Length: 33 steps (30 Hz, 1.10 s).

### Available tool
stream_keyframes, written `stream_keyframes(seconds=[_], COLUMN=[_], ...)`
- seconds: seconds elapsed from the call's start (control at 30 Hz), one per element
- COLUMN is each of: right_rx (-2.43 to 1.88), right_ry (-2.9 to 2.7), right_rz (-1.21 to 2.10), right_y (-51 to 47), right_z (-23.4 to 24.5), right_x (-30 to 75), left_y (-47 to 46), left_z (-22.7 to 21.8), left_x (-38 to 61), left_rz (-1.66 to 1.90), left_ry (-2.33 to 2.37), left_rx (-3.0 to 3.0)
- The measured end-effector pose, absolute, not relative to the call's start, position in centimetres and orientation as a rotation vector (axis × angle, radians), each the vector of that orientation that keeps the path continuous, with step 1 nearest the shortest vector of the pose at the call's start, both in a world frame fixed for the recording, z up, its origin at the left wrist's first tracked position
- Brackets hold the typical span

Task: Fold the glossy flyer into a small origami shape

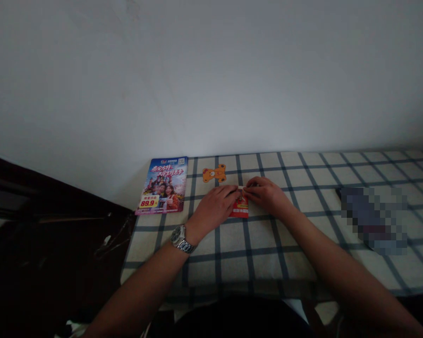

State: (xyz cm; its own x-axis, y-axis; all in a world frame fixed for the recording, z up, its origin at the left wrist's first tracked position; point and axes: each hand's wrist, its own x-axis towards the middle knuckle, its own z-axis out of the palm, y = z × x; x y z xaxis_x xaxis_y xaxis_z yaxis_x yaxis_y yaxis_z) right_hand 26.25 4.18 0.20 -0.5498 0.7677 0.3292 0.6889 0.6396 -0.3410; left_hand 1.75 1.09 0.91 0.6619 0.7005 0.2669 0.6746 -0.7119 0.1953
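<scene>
A small red printed paper [242, 212] with pale lettering lies on the checked cloth in front of me. My left hand [215, 206] is on its left side, with its fingers closed at the upper edge and a metal watch [182, 239] on the wrist. From the other side my right hand [267, 195] pinches the paper's upper right edge, its fingers bent. The two hands' fingertips almost meet there and cover much of the paper. Just beyond the left hand is an orange teddy bear figure [214, 173], lying flat.
A colourful flyer [166, 185] marked 89.9 lies at the cloth's left end. Toward the right is a dark, pixelated flat object [372, 220]. The checked cloth [303, 178] meets a pale wall [225, 84] at the back. Left of its edge is a dark area.
</scene>
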Motion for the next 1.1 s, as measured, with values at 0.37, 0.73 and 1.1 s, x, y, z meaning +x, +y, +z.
stream_keyframes(seconds=[0.37, 0.73, 1.1], right_rx=[-1.131, -1.140, -1.159], right_ry=[-2.347, -2.344, -2.334], right_rz=[0.289, 0.301, 0.284], right_y=[4.3, 4.4, 4.2], right_z=[0.1, 0.0, 0.2], right_x=[26.3, 26.4, 26.2], left_y=[0.9, 1.1, 1.1], left_z=[1.3, 0.4, 0.4], left_x=[1.8, 1.8, 1.6], left_rz=[0.456, 0.493, 0.454], left_ry=[1.138, 1.101, 1.112], left_rx=[2.844, 2.852, 2.848])
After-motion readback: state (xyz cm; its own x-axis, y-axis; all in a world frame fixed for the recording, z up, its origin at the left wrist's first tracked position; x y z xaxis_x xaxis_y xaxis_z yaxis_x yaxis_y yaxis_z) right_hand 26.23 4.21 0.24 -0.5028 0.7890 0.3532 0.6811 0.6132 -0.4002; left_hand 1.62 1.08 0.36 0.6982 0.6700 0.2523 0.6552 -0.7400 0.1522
